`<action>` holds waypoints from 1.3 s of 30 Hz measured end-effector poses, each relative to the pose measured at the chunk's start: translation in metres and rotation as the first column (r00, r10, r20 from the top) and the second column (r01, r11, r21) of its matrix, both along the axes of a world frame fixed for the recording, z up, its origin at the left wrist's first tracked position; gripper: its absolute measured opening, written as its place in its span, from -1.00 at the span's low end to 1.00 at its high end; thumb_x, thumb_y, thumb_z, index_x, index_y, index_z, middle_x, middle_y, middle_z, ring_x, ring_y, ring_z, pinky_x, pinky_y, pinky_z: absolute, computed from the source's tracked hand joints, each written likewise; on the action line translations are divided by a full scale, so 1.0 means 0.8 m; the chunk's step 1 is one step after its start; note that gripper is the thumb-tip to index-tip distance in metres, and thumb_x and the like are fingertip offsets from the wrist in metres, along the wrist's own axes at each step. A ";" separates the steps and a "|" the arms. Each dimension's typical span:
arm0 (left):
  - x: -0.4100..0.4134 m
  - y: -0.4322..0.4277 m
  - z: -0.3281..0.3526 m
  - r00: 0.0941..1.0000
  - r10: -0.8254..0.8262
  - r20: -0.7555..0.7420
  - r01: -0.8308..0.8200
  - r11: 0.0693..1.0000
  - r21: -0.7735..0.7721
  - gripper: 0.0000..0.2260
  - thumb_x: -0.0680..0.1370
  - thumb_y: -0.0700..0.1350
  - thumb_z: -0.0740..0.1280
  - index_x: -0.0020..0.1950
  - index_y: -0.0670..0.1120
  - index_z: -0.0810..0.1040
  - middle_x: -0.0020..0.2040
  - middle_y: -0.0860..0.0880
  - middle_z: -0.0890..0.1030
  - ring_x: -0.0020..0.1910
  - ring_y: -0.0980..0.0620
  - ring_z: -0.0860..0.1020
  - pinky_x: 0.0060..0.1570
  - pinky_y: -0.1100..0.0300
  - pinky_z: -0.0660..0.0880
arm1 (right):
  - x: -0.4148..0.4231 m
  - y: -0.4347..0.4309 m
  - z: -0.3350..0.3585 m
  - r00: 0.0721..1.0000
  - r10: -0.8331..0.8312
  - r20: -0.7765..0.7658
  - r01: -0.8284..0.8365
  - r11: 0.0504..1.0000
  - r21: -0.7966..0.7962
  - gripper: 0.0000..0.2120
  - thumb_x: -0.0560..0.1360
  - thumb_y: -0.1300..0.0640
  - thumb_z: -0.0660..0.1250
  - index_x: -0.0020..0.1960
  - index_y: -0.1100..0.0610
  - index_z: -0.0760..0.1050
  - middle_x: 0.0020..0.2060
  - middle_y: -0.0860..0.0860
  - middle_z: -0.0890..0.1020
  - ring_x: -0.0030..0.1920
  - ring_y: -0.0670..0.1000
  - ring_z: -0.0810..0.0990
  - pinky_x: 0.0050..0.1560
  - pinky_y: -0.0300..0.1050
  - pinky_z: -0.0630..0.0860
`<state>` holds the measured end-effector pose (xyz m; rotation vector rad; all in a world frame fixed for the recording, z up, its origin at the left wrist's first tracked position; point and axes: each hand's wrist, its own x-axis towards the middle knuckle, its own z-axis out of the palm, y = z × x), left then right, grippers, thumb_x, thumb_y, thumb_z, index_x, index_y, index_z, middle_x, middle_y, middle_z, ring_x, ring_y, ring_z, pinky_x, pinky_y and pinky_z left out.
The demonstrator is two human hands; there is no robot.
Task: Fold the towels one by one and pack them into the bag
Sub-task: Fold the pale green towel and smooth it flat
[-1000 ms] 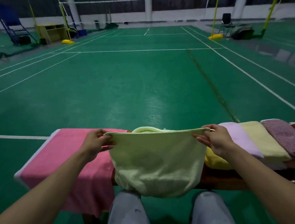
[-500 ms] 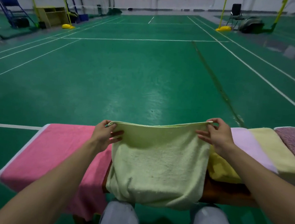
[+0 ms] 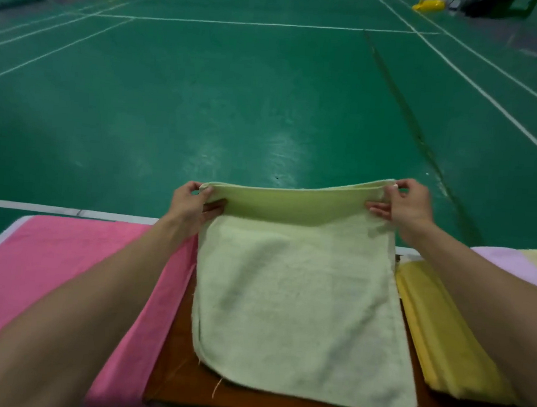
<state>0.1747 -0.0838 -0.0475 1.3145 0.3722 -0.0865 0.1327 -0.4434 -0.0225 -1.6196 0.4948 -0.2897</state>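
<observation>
A pink towel (image 3: 63, 267) lay spread over the left end of the bench (image 3: 179, 382). Just past it, the left hand (image 3: 189, 206) pinched the far left corner of the pale green towel (image 3: 292, 295), thumb on top and fingers curled beneath. A second before, that towel had hung in the air in front of the person's knees. It had since come down flat on the bare wood, between the pink towel and a folded yellow towel (image 3: 443, 339), with only its far edge held up. That edge showed doubled layers, so I judged the first fold made and the cloth laid out for the next one. The right hand (image 3: 405, 207) gripped the far right corner in the same pinch. Against the earlier frame, both hands sat lower and the towel's bottom no longer sagged. I saw no bag anywhere.
</observation>
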 end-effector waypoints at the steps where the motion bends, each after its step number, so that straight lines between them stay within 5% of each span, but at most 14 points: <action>1: 0.011 -0.003 -0.002 1.000 0.003 0.014 -0.003 1.000 -0.003 -0.85 0.63 -0.28 0.20 -0.12 -0.12 0.39 -0.12 -0.15 0.51 -0.23 -0.09 0.58 -0.25 0.03 0.62 | 0.009 -0.002 -0.001 1.000 -0.004 0.006 0.005 1.000 -0.006 -0.92 0.66 0.22 0.17 0.10 0.22 0.30 -0.14 0.16 0.52 -0.47 -0.03 0.66 -0.45 -0.18 0.61; 7: 0.054 -0.008 0.010 0.995 0.014 0.095 -0.006 0.996 -0.084 -0.84 0.63 -0.28 0.19 -0.13 -0.14 0.44 -0.11 -0.13 0.52 -0.18 -0.11 0.58 -0.13 0.06 0.63 | 0.032 -0.010 0.015 0.989 -0.003 0.145 0.008 0.999 -0.033 -0.86 0.64 0.19 0.24 -0.09 0.09 0.33 -0.09 0.10 0.55 -0.41 -0.06 0.67 -0.37 -0.24 0.61; 11: 0.059 -0.012 0.019 0.990 0.030 0.137 -0.013 0.992 -0.129 -0.83 0.63 -0.29 0.19 -0.12 -0.15 0.47 -0.13 -0.12 0.54 -0.17 -0.10 0.59 -0.05 0.06 0.62 | 0.034 -0.013 0.024 0.978 0.003 0.210 0.009 0.998 -0.054 -0.94 0.62 0.18 0.27 0.09 0.13 0.42 -0.05 0.09 0.60 -0.33 -0.02 0.70 -0.27 -0.21 0.64; 15: 0.052 -0.005 0.020 0.989 0.023 0.144 -0.003 0.991 -0.137 -0.81 0.64 -0.29 0.16 -0.12 -0.18 0.49 -0.11 -0.14 0.55 -0.14 -0.09 0.60 -0.02 0.08 0.61 | 0.032 -0.006 0.031 0.968 0.023 0.249 -0.012 0.999 -0.045 -0.90 0.62 0.21 0.27 -0.06 0.08 0.45 -0.03 0.15 0.59 -0.32 -0.04 0.69 -0.25 -0.21 0.64; 26: -0.026 0.035 -0.005 0.997 0.030 0.073 -0.032 0.999 0.034 -0.88 0.61 -0.30 0.24 -0.12 -0.21 0.48 -0.13 -0.15 0.54 -0.14 0.00 0.57 -0.15 0.27 0.61 | -0.037 0.013 -0.016 0.994 0.090 0.066 -0.086 0.994 -0.069 -0.89 0.62 0.25 0.25 -0.08 0.24 0.44 -0.14 0.14 0.58 -0.35 -0.02 0.68 -0.29 -0.21 0.64; 30: -0.060 0.050 -0.004 0.998 0.005 0.064 -0.011 0.996 0.093 -0.92 0.58 -0.30 0.29 -0.12 -0.22 0.48 -0.15 -0.13 0.53 -0.18 0.01 0.56 -0.20 0.24 0.61 | -0.070 0.017 -0.018 0.988 0.143 0.059 -0.136 0.985 -0.109 -0.87 0.62 0.23 0.25 -0.11 0.17 0.44 -0.17 0.16 0.60 -0.36 0.00 0.70 -0.32 -0.21 0.64; 36: -0.117 0.067 0.011 0.997 -0.015 0.076 0.006 0.993 0.119 -0.93 0.56 -0.32 0.29 -0.12 -0.23 0.49 -0.13 -0.19 0.53 -0.14 -0.04 0.56 -0.20 0.24 0.60 | -0.134 0.018 -0.015 0.983 0.178 0.036 -0.155 0.925 -0.346 -0.88 0.61 0.18 0.28 -0.09 0.20 0.47 -0.17 0.21 0.62 -0.29 0.13 0.68 -0.28 0.05 0.65; 39: -0.149 0.075 0.016 0.994 -0.023 0.107 0.013 0.996 0.089 -0.96 0.56 -0.35 0.27 -0.09 -0.28 0.48 -0.13 -0.21 0.51 -0.11 -0.06 0.53 -0.11 0.21 0.59 | -0.167 0.021 -0.013 0.980 0.196 0.034 -0.159 0.873 -0.461 -0.85 0.60 0.14 0.29 -0.05 0.23 0.49 -0.24 0.11 0.65 -0.36 0.01 0.68 -0.37 -0.16 0.60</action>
